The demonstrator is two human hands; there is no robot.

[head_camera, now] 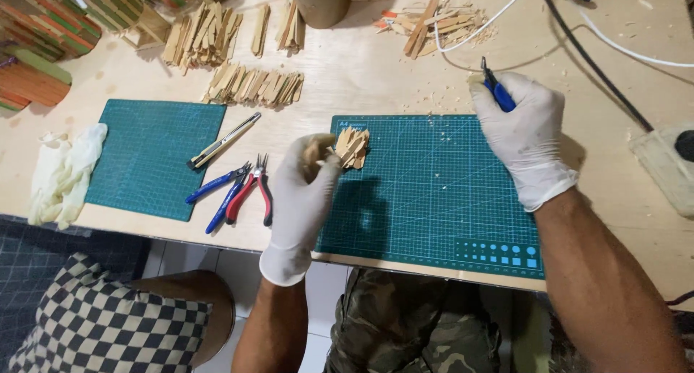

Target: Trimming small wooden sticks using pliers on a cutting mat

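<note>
Here we work wooden sticks over a green cutting mat (434, 199).
Our left hand (307, 181) pinches a bundle of cut sticks (352, 146); our right hand (524, 131) is clenched around a blue-handled cutter (499, 91).

White gloves (303, 192) cover both hands; the cutting mat (434, 199) is teal with pale gridlines; the cushion (108, 326) is black-and-cream checked.

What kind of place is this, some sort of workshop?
Probably a small craft workbench: two green cutting mats, piles of flat wooden sticks and pliers on a plywood table. The gloved left hand holds a bundle of sticks.
</note>
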